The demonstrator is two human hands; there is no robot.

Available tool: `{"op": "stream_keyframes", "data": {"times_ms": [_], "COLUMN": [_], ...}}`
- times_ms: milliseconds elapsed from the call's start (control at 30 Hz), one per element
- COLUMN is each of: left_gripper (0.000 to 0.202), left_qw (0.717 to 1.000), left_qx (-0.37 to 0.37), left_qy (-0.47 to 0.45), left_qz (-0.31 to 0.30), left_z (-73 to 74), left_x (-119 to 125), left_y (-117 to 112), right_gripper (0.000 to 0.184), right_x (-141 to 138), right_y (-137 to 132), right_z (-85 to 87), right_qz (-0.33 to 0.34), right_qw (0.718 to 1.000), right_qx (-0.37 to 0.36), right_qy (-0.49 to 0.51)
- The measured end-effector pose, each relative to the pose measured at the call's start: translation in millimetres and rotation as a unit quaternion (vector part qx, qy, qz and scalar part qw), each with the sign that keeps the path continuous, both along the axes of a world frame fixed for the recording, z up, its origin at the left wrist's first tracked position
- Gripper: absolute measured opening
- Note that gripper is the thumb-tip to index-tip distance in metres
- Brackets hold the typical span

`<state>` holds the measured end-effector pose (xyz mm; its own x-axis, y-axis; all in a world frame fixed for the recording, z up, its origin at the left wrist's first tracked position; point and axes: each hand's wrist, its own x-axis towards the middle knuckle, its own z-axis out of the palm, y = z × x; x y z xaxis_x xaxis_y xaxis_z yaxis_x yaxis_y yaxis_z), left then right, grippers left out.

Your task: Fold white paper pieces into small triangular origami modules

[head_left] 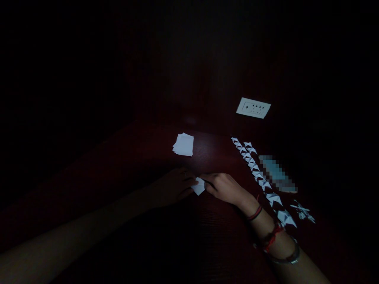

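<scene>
A small piece of white folded paper (pixel 199 186) lies on the dark red table between my two hands. My left hand (pixel 177 184) is in shadow, its fingers closed on the paper's left edge. From the right, my right hand (pixel 222 185) pinches the other edge with thumb and forefinger. Bracelets circle my right wrist. Beyond the hands sits a stack of white paper sheets (pixel 184 144). Folded white paper pieces (pixel 251 162) form a long row to the right of my right hand.
A blurred-out flat oblong thing (pixel 277 173) lies right of the row. Nearer me is a small pile of thin white scraps (pixel 303 212). A white socket plate (pixel 254 108) is on the dark wall behind. Most of the surroundings are too dark to make out.
</scene>
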<state>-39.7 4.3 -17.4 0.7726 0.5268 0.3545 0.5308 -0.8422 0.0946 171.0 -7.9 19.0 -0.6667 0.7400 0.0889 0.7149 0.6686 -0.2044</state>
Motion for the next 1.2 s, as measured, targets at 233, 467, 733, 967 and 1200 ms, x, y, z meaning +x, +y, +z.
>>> {"op": "stream_keyframes", "data": {"times_ms": [233,467,733,967,1200], "left_gripper": [0.025,0.026,0.025,0.023,0.022], "left_qw": [1.0,1.0,1.0,1.0,0.999], "left_qx": [0.002,0.011,-0.008,-0.004,-0.009], "left_qy": [0.016,0.016,0.004,0.018,0.034], "left_qz": [0.0,-0.009,-0.004,0.005,0.021], "left_z": [0.4,0.8,4.5,4.8,10.5], "left_x": [0.6,-0.7,-0.7,-0.8,1.0], "left_y": [0.7,0.2,-2.1,-0.5,-5.3], "right_gripper": [0.029,0.029,0.035,0.033,0.033], "right_x": [0.9,1.0,1.5,-0.5,1.8], "right_y": [-3.1,-2.6,-1.4,-2.1,-7.2], "right_z": [-2.4,-6.1,-5.2,-1.7,2.7], "right_qz": [-0.014,-0.011,-0.01,-0.009,-0.009], "right_qw": [1.0,1.0,1.0,1.0,1.0], "right_qx": [0.003,0.004,0.002,-0.001,0.002], "right_qy": [0.004,0.009,0.011,0.008,-0.008]}}
